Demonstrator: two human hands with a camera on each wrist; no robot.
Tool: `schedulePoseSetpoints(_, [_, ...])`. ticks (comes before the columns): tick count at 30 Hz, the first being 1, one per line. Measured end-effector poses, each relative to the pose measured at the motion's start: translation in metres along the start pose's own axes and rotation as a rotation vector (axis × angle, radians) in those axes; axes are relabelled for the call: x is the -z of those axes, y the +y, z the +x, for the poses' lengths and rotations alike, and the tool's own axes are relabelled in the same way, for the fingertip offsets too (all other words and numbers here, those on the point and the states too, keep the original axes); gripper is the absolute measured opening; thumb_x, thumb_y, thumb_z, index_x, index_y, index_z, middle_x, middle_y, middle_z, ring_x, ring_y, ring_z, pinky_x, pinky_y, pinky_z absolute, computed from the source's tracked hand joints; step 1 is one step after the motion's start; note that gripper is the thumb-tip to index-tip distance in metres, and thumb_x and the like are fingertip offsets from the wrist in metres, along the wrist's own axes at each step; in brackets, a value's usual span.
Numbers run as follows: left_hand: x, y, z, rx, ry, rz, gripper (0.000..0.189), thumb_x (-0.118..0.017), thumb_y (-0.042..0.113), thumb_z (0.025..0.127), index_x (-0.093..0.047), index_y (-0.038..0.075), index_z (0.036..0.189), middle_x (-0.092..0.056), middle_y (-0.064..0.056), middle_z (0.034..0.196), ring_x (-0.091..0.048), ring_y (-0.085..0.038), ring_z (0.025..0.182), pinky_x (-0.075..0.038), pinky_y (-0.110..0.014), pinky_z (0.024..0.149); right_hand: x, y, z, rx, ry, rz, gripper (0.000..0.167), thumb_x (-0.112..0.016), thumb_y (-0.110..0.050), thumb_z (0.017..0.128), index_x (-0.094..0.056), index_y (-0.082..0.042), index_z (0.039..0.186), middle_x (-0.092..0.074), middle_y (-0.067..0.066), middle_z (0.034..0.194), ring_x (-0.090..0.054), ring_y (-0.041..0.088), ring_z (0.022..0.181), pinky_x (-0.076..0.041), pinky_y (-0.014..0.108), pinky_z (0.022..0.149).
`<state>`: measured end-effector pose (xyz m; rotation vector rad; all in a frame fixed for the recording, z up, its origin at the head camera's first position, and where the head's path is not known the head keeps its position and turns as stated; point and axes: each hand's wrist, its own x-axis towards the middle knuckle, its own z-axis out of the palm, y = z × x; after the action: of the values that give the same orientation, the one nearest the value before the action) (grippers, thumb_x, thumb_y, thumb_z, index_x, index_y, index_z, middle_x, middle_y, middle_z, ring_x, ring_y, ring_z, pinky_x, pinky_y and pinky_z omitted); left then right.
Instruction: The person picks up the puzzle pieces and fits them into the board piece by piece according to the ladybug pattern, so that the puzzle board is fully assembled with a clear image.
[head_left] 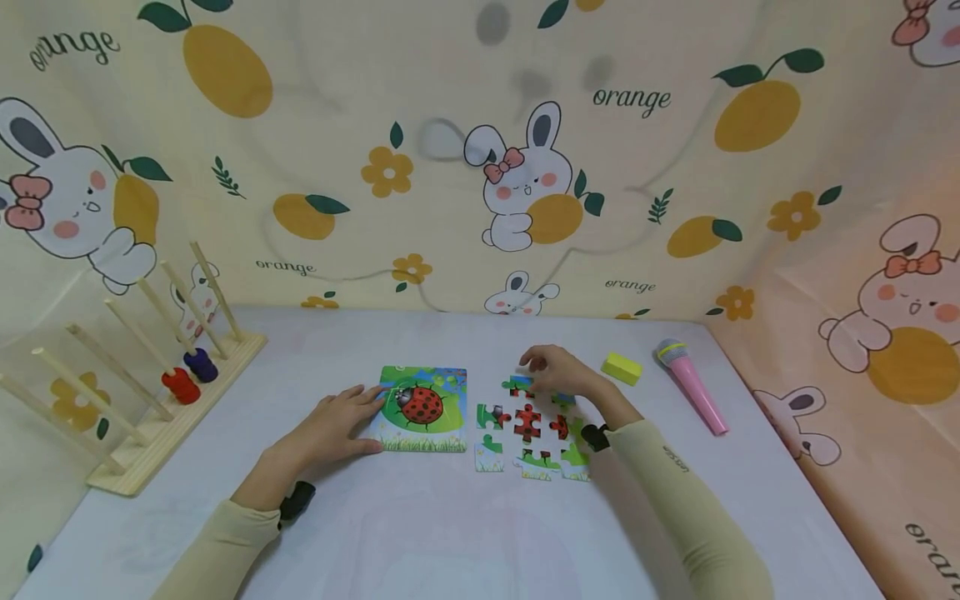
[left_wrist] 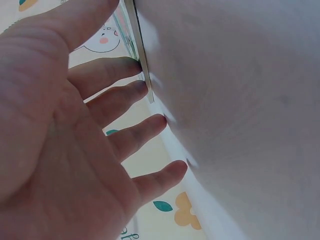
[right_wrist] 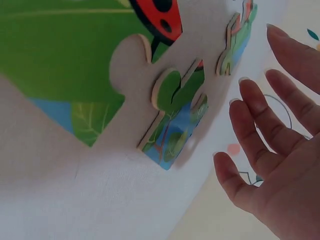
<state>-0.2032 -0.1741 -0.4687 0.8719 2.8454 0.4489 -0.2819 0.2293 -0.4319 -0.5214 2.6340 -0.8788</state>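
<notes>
A square ladybug picture board (head_left: 450, 425) lies flat on the table, and my left hand (head_left: 330, 429) rests at its left edge with fingers spread. In the left wrist view two fingertips meet the thin edge of the board (left_wrist: 142, 55). To its right, separated wooden jigsaw pieces lie in a loose square, with a red ladybug-body piece (head_left: 527, 423) in the middle. My right hand (head_left: 566, 372) is over the upper pieces and hides some of them. In the right wrist view its fingers are loosely bent, holding nothing, beside a blue-green piece (right_wrist: 175, 132).
A yellow block (head_left: 622, 368) and a pink toy microphone (head_left: 693, 383) lie to the right of my right hand. At the far left stands a wooden peg rack (head_left: 142, 450) with red rings (head_left: 181, 386) and dark blue rings (head_left: 200, 365). A printed cloth (head_left: 435, 83) hangs behind the table.
</notes>
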Motion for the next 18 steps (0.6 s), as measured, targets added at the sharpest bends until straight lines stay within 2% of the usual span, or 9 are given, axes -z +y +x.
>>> schedulePoseSetpoints(5, [0.0,0.0,-0.001,0.0,0.002,-0.001,0.078,-0.075,0.044,0.087,-0.05,-0.002,0.143,-0.038,-0.019,0.155,-0.032,-0.049,0.14,-0.032,-0.072,0.102,-0.005,-0.001,0.003,-0.015,-0.012,-0.044,0.047,-0.081,-0.004,0.08,-0.063,-0.002,0.123,-0.061,0.013,0.109,-0.054,0.027,0.098,-0.048,0.044,0.089])
schedulePoseSetpoints(11, [0.001,0.0,-0.001,0.001,0.0,-0.002,0.077,-0.075,0.044,0.087,-0.05,-0.002,0.143,-0.038,-0.019,0.155,-0.033,-0.049,0.14,-0.032,-0.072,0.102,-0.009,-0.002,0.004,0.028,-0.022,-0.08,0.059,-0.081,0.001,0.079,-0.055,-0.001,0.132,-0.056,0.017,0.113,-0.054,0.029,0.099,-0.049,0.045,0.089])
schedulePoseSetpoints(18, [0.002,0.002,-0.001,0.002,-0.002,-0.004,0.077,-0.075,0.045,0.087,-0.051,-0.002,0.143,-0.038,-0.019,0.155,-0.033,-0.049,0.14,-0.032,-0.072,0.101,-0.013,-0.001,0.004,0.023,-0.031,-0.101,0.06,-0.08,0.003,0.08,-0.054,-0.004,0.134,-0.056,0.016,0.114,-0.052,0.027,0.097,-0.048,0.043,0.089])
